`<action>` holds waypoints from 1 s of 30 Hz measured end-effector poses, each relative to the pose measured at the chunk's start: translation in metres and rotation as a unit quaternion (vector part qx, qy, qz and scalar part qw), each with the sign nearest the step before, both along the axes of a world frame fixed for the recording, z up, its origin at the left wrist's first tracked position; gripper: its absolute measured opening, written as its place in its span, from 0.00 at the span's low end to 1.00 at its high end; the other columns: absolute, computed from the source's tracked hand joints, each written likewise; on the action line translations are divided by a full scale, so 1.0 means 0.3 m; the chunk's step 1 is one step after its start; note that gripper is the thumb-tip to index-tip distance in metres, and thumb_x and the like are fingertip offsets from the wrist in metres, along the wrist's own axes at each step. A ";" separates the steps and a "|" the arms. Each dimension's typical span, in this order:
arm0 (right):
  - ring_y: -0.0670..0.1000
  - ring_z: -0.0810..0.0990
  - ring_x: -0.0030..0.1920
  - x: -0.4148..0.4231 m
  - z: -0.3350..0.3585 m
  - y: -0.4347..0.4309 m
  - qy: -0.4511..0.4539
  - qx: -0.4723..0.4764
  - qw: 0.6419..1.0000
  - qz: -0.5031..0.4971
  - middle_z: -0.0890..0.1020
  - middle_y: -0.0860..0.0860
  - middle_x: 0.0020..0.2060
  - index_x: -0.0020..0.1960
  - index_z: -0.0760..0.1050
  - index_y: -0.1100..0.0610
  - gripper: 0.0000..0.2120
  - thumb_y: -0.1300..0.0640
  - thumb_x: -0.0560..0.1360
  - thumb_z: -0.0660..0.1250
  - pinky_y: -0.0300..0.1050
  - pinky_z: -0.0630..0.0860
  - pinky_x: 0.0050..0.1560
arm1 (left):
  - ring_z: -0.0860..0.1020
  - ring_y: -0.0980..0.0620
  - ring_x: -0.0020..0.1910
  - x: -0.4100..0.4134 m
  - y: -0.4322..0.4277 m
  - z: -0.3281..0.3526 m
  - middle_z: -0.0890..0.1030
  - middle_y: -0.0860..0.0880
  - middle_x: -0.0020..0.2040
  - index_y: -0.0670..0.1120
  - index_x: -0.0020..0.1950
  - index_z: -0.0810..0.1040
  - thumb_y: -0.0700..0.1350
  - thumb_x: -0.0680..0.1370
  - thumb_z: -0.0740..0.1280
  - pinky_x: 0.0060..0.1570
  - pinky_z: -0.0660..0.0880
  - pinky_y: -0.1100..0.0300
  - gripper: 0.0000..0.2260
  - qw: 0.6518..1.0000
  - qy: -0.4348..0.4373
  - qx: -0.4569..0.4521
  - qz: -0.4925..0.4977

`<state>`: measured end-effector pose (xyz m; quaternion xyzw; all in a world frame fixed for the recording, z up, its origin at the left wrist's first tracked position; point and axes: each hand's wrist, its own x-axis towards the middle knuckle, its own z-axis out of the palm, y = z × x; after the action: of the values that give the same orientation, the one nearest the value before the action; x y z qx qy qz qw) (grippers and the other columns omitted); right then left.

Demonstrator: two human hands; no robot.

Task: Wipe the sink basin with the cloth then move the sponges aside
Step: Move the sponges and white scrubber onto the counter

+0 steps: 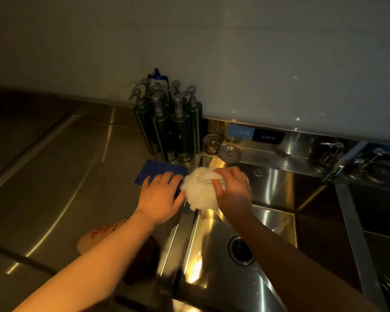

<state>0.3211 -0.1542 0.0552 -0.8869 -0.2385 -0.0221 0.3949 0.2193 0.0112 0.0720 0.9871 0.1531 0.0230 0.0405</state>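
Observation:
A white fluffy cloth (197,190) is bunched at the sink's left rim, and my right hand (232,188) grips it from the right. My left hand (161,195) lies flat on a blue sponge (161,171) with a yellow underside, on the counter just left of the steel sink basin (212,255). The hand covers the sponge's near half. The basin's drain (241,249) is visible below my right forearm. Whether a second sponge lies under the first I cannot tell.
Several dark green pump bottles (171,129) stand at the wall behind the sponge. A strainer (212,143) and a drain plug (230,153) sit on the sink's back ledge. A faucet (345,163) stands at right beside a second basin (378,210). A red-printed bag (99,235) lies under my left forearm.

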 end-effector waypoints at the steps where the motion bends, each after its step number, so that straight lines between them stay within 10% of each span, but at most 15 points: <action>1: 0.56 0.73 0.57 0.006 0.005 0.016 0.000 0.003 1.000 0.003 0.78 0.55 0.54 0.57 0.78 0.55 0.20 0.47 0.73 0.57 0.53 0.71 0.55 | 0.72 0.45 0.61 0.000 0.008 0.002 0.73 0.48 0.63 0.51 0.68 0.68 0.57 0.78 0.57 0.64 0.63 0.45 0.21 1.000 -0.004 -0.002 0.003; 15: 0.52 0.71 0.55 0.019 0.030 0.290 -0.043 -0.049 0.997 -0.043 0.77 0.49 0.52 0.55 0.76 0.49 0.16 0.45 0.72 0.58 0.44 0.54 0.46 | 0.72 0.46 0.60 0.044 0.316 0.052 0.72 0.49 0.63 0.52 0.69 0.68 0.56 0.78 0.57 0.62 0.65 0.47 0.20 0.999 -0.023 0.009 -0.039; 30: 0.54 0.71 0.55 -0.002 -0.002 0.583 -0.063 -0.063 0.996 -0.003 0.76 0.53 0.53 0.58 0.77 0.53 0.12 0.51 0.76 0.63 0.46 0.57 0.49 | 0.71 0.47 0.60 0.049 0.546 0.009 0.71 0.51 0.63 0.53 0.68 0.66 0.58 0.76 0.57 0.62 0.64 0.45 0.21 0.997 -0.018 -0.017 -0.072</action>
<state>0.3205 0.0208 0.0547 -0.9077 -0.2614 -0.0640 0.3220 0.2340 0.1749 0.0748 0.9941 0.0812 0.0353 0.0621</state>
